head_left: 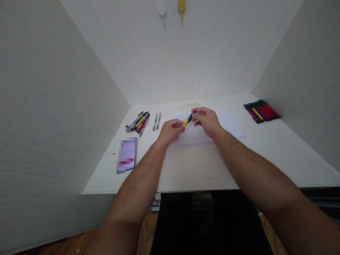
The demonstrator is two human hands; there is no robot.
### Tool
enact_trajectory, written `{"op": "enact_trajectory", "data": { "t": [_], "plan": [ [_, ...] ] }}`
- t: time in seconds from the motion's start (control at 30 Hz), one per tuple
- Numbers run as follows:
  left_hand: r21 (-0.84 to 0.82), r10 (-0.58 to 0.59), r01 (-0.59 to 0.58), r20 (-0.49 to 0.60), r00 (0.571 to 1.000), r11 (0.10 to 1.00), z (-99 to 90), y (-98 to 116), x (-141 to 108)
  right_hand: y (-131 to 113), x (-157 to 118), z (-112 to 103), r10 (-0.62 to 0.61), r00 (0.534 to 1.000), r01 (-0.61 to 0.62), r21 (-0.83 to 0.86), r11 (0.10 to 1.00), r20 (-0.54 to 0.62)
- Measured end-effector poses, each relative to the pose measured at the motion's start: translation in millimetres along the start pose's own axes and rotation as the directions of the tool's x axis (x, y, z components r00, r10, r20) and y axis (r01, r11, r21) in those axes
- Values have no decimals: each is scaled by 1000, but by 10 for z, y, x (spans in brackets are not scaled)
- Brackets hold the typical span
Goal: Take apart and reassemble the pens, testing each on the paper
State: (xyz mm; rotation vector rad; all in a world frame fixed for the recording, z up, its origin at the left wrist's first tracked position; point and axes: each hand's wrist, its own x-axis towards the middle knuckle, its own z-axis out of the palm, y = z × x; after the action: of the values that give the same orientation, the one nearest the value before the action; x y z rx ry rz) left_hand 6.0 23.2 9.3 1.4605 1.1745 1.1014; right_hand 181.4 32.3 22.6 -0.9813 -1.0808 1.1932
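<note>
The step in hand appears to be work on one yellow-and-black pen (189,118), which is held slantwise above the white paper (227,123). The left hand (170,131) has its fingers closed on the yellow end, and the fingers of the right hand (209,121) pinch the black end. Whether the two parts are fully joined, I cannot tell. In my judgement, the next move calls for a steady left grip and a fine, straight alignment by the right.

The pen looks like smooth plastic, slim and round. The paper is matt and flat, on a pale table (196,170) with faint grain. To the left lie a loose pile of pens (138,122), two clear pens (157,121) side by side, and a flat rectangular phone (126,154). To the right, red-and-black pens (265,112) form a tidy row, with a yellow one and a blue one among them.
</note>
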Motion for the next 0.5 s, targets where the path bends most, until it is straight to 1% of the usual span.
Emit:
{"op": "enact_trajectory", "data": {
  "t": [0.1,0.2,0.3,0.4,0.5],
  "plan": [
    [-70,5,-5,-1,1000,998,-1,-22,13,-19,3,-13,-37,998,37,-7,999,-54],
    [-77,18,-18,-1,1000,997,-2,-22,13,-41,11,-26,-51,995,50,-14,999,-81],
    [-38,30,-30,4,1000,999,0,-10,3,-54,12,-29,-38,997,36,-31,999,-71],
    [0,25,-25,13,1000,1000,0,-6,-4,-54,1,-21,-40,999,38,-50,998,-31],
    [34,20,-22,45,999,999,-3,7,-14,-39,-9,-11,-57,998,56,-49,997,-2]
  ]
}}
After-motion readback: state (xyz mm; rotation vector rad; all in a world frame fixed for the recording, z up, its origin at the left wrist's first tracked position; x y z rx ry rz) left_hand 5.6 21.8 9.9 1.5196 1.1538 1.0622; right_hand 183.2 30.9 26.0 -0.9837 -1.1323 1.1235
